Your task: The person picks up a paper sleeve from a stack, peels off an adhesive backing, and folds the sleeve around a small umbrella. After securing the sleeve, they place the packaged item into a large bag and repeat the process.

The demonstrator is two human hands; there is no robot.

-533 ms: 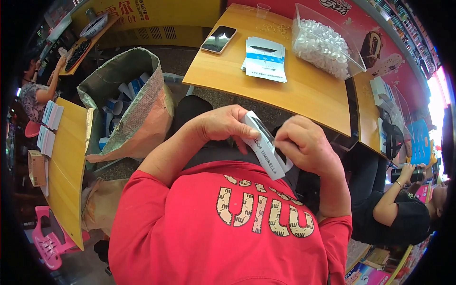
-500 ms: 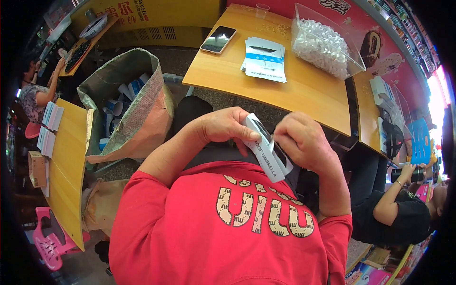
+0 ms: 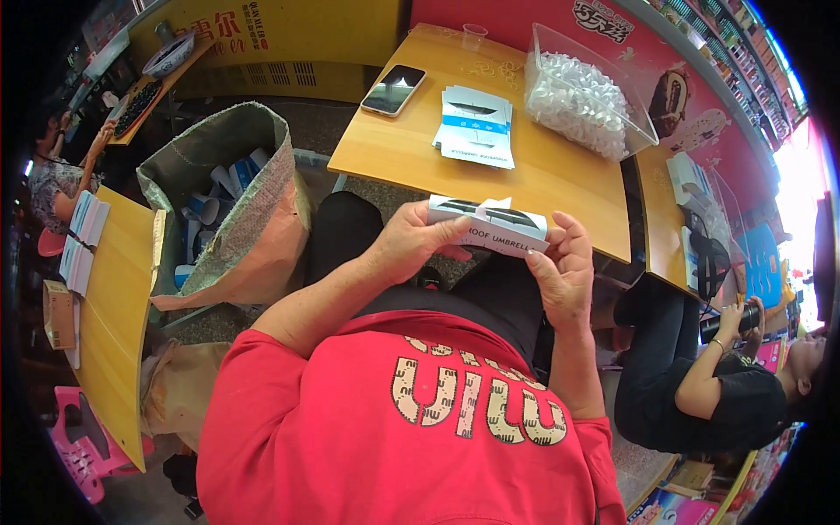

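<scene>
Above my lap I hold a curled white paper sleeve (image 3: 503, 234) printed with a dark umbrella, lying crosswise. My left hand (image 3: 416, 245) pinches its left end, thumb in front. At its right end, my right hand (image 3: 564, 271) grips it between thumb and fingers. A small white strip (image 3: 493, 206) sticks up from the sleeve's upper side. Beyond my hands, a stack of flat printed paper sheets (image 3: 477, 131) with a blue band lies on the wooden table (image 3: 385, 149). Whether anything is inside the sleeve is hidden.
A clear bin (image 3: 643, 131) of white curled strips stands at the table's far right; a phone (image 3: 395, 90) and a clear cup (image 3: 473, 37) also rest there. At left, a large woven sack (image 3: 262, 236) holds rolled paper sleeves. People sit at both sides.
The paper sleeve has turned from steeply slanted to nearly level and moved up, away from my body. My right hand has shifted from working at its upper side to gripping its right end.
</scene>
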